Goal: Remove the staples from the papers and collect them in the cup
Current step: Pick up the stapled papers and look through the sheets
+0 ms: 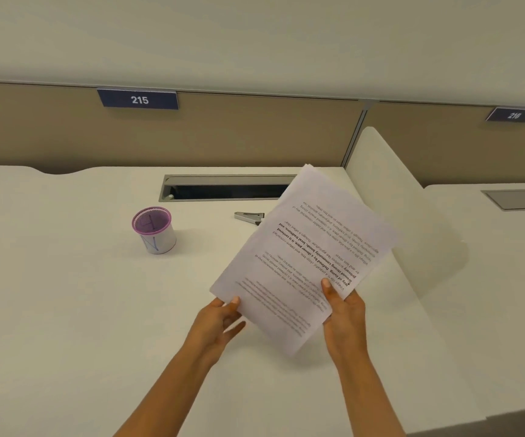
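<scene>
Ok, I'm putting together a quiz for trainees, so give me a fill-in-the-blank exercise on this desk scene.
The left hand and right hand both hold the ____.
The cup has a ____ rim.
The staple remover lies to the ____ of the cup.
The blue sign reads ____.
Missing words: papers; purple; right; 215.
</scene>
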`<state>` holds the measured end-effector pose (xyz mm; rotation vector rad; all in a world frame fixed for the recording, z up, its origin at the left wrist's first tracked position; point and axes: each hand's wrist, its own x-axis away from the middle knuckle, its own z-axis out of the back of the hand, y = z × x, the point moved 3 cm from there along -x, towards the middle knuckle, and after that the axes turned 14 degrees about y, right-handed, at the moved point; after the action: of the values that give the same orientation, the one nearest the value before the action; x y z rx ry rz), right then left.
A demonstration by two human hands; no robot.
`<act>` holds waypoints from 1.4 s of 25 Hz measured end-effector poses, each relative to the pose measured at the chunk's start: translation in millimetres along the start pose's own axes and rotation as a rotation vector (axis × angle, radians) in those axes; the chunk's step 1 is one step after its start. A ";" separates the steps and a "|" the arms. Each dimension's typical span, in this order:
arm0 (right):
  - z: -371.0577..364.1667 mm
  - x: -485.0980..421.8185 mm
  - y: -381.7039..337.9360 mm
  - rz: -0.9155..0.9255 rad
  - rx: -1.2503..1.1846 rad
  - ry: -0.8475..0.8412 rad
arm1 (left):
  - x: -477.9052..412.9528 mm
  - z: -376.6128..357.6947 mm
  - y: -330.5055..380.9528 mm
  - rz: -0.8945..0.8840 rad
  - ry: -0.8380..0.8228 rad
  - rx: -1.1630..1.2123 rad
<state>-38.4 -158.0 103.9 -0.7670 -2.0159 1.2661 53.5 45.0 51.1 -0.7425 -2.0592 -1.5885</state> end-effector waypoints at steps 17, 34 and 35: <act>13.8 -9.0 -27.7 0.166 0.341 -0.195 | 40.3 -41.9 82.6 -0.692 -0.321 -0.270; 43.6 -39.3 -39.9 -0.093 0.418 -0.439 | 4.5 -24.2 76.8 -0.428 -0.060 -0.123; 50.4 -38.4 -36.0 -0.137 0.371 -0.419 | 0.8 -19.5 75.4 -0.362 -0.010 -0.053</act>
<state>-57.7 -227.7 112.0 -0.1945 -2.0101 1.7593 101.9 41.2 111.9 -0.4086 -2.2631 -1.8366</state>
